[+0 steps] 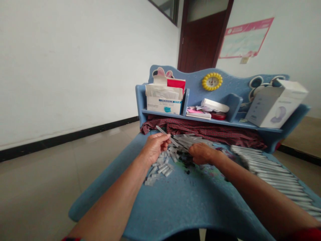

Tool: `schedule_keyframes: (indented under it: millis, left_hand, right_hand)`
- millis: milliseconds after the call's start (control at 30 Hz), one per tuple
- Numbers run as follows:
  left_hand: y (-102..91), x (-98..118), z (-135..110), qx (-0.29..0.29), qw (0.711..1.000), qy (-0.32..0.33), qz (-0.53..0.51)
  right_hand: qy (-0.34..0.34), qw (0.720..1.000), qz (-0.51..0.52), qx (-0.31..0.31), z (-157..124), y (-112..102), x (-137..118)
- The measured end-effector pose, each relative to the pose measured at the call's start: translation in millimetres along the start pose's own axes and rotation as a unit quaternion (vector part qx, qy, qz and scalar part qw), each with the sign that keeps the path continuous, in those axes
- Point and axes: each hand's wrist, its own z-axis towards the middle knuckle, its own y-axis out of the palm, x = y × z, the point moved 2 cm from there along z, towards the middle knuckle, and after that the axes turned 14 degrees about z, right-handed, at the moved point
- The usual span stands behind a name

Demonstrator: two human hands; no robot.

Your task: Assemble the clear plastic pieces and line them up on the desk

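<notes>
My left hand [155, 146] is closed in a pinch on a thin grey stick [163, 131], which points up and to the left. My right hand [200, 153] rests knuckles-up on the blue desk [180, 201], its fingers curled into a pile of long grey sticks [188, 140]. What the right hand holds is hidden. Short grey pieces [160, 169] lie scattered under and in front of my left hand. Small dark bits [187, 165] lie between the two hands.
A long row of grey sticks [271, 170] runs along the desk's right side. A red checked cloth [200, 131] lies at the back under a shelf with boxes [164, 97], papers, a yellow clock [212, 81] and a white carton [274, 103]. Tiled floor is left.
</notes>
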Motion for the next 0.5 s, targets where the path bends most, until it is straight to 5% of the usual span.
schedule_keyframes:
  millis: [200,500]
  left_hand:
    - [-2.1,-3,2,0.01,1.0,-0.004,-0.02]
    - [-2.4,-5,4,0.032,0.999,-0.002,-0.022]
  right_hand:
    - [-0.004,1.0,-0.009,-0.017,-14,-22,-3]
    - [-0.025,0.999,-0.004,0.04,-26,-43,-8]
